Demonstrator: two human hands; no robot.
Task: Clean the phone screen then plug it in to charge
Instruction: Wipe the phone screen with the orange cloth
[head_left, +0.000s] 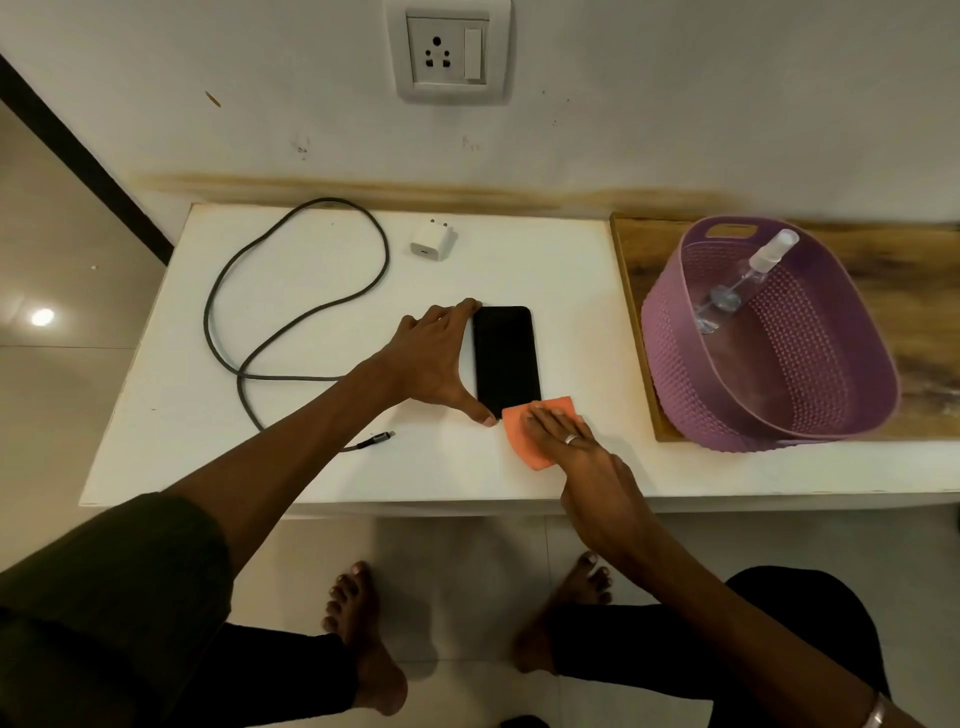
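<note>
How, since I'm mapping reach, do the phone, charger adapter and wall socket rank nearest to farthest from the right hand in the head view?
1. Phone, just ahead of the right hand.
2. Charger adapter, farther back, leftward.
3. Wall socket, on the wall beyond.

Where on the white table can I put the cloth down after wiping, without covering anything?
Bare white table runs between the phone and the wooden tray, back to the adapter. The front left corner, nearer than the cable, is also free. Crowded: left hand grips the phone's left edge, right hand presses the cloth at its near end.
</note>
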